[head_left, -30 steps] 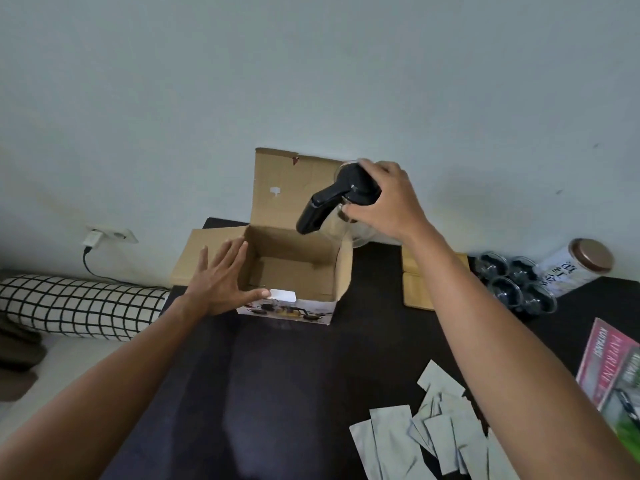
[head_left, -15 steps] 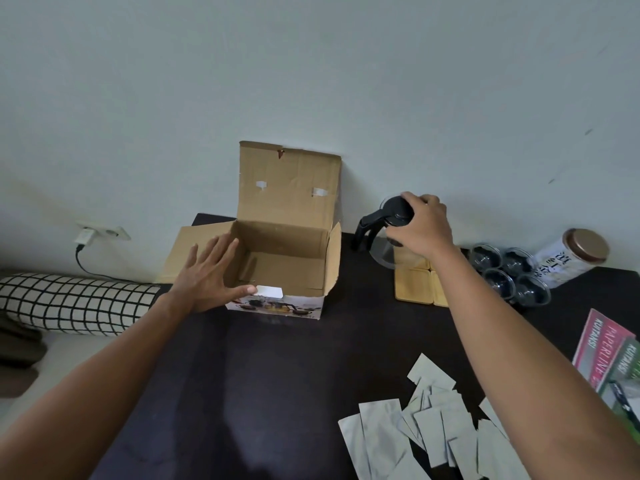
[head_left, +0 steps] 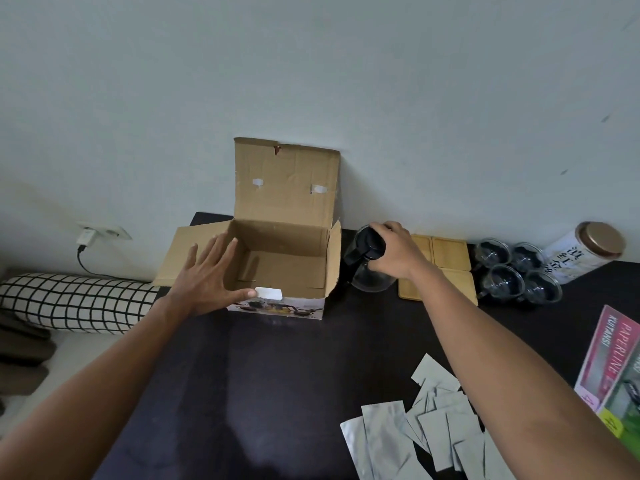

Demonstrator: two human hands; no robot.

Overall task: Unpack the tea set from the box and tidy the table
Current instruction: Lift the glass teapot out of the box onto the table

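My right hand (head_left: 393, 251) has its fingers wrapped over the black lid of the glass teapot (head_left: 370, 268), which sits on the table (head_left: 270, 375) between the box (head_left: 280, 261) and the bamboo coasters (head_left: 446, 261). My left hand (head_left: 207, 278), fingers spread wide, steadies the box. If I let go carelessly, the teapot could tip against the cardboard flap or the coasters. The table is dark, against a pale wall, with silver sachets (head_left: 426, 434) scattered near me.

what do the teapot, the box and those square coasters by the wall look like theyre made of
Teapot: the body looks like clear glass, since the table shows through it; the lid and handle look like matt black plastic. Box: plain brown corrugated cardboard, creased, with a glossy printed front face. Coasters: pale, smooth boards with raised rims, probably bamboo or light wood; the grain is too faint to be sure.
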